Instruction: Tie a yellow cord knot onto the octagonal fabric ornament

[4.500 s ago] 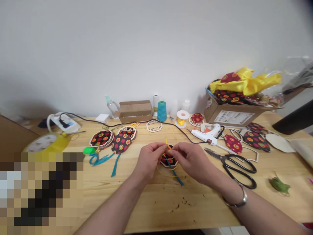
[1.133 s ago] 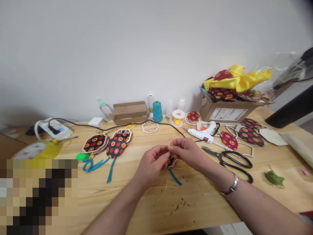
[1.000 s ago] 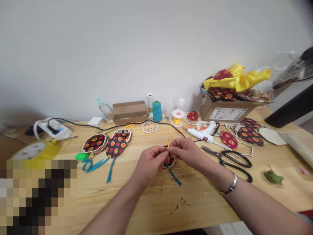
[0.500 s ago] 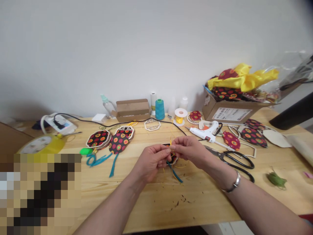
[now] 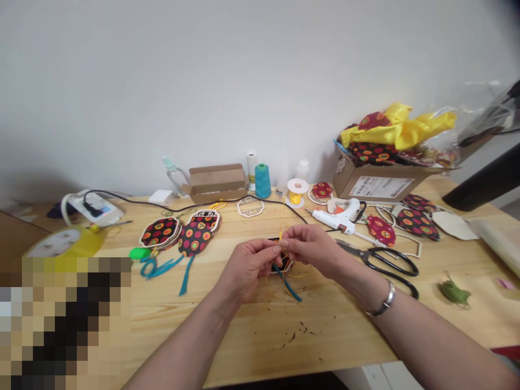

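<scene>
My left hand [image 5: 248, 265] and my right hand [image 5: 311, 248] meet at the middle of the wooden table [image 5: 252, 330], fingertips pinched together on a thin yellow cord [image 5: 280, 236]. Just under the fingers lies a small fabric-covered ornament [image 5: 284, 264] in black and red, mostly hidden by the hands. A teal tassel [image 5: 290, 285] trails from it toward me, with loose yellow cord beside it. A metal bangle sits on my right wrist.
Black scissors [image 5: 385, 264] and a white glue gun [image 5: 341, 219] lie right of my hands. Finished ornaments with teal tassels [image 5: 179, 238] lie to the left. Thread spools [image 5: 262, 181], a small carton [image 5: 215, 183] and a fabric-filled cardboard box [image 5: 377, 181] line the back.
Both hands stayed pinched on the yellow cord above the ornament, shifting only slightly. The loose cord end that lay toward me has been drawn in closer to the ornament.
</scene>
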### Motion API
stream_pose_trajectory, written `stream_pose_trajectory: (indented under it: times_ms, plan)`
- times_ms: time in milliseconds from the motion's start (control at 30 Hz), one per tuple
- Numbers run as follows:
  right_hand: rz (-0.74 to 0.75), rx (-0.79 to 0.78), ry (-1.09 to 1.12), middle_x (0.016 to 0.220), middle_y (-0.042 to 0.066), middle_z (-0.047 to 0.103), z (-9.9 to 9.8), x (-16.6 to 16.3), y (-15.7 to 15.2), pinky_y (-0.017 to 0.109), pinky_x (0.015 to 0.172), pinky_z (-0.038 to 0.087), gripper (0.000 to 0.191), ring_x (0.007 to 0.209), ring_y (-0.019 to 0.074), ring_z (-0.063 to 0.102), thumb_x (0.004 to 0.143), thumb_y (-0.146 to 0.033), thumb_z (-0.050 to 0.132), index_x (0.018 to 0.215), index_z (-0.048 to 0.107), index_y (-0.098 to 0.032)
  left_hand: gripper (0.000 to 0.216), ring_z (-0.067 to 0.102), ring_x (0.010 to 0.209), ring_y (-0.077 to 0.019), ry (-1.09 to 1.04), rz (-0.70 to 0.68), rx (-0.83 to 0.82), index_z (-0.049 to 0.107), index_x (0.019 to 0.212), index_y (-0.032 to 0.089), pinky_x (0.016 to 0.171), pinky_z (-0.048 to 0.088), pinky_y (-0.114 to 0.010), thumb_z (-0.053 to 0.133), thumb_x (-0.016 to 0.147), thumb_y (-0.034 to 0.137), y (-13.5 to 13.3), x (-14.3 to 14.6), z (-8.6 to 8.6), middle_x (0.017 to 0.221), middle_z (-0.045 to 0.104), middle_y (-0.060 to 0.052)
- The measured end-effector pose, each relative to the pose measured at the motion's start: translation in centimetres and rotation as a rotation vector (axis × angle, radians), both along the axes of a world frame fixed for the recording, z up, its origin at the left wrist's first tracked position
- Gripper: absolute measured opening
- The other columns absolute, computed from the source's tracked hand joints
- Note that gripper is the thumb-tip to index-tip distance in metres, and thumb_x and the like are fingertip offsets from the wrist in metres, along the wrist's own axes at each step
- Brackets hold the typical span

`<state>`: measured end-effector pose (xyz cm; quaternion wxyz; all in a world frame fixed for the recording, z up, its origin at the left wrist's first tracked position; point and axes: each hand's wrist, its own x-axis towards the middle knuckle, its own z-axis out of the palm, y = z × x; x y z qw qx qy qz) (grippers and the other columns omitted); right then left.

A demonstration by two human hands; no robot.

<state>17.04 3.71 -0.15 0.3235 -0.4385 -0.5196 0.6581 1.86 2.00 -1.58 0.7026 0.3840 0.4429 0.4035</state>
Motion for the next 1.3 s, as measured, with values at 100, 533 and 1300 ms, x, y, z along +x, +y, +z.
stream_pose_trajectory:
  times_ms: [100,533,1300]
  plan:
    - [0.003,0.123,-0.073,0.053,-0.003,0.050,-0.3,0.1,0.2,0.019,0.042,0.027,0.023,0.045,0.0056,0.038,0.074,-0.036,0.054,0.067,0.053,-0.014,0.015,0.038,0.041,-0.0031,0.044,0.029,0.045,0.066,0.067,0.011,0.040,0.021,-0.018,0.065,0.067,0.026,0.0,0.0,0.1,0.054,0.057,0.000]
    - [-0.015,0.601,-0.612,0.052,-0.001,0.049,0.2,0.7,-0.9,0.022,0.046,0.026,0.040,0.049,0.0092,0.039,0.085,-0.044,0.040,0.058,0.051,-0.017,0.020,0.039,0.045,-0.0054,0.124,0.196,0.154,0.066,0.071,0.012,0.043,0.029,-0.019,0.063,0.068,0.031,0.3,-0.1,-0.8,0.059,0.060,-0.001]
    - [-0.208,0.698,-0.377,0.074,0.005,0.057,-0.6,-0.4,-1.3,0.028,0.066,0.041,0.020,0.070,0.0137,0.051,0.084,-0.029,0.045,0.074,0.056,-0.016,0.017,0.046,0.044,-0.0055,-0.020,0.218,0.005,0.066,0.071,0.012,0.042,0.030,-0.017,0.069,0.063,0.027,0.2,-0.1,-0.5,0.052,0.055,0.003]
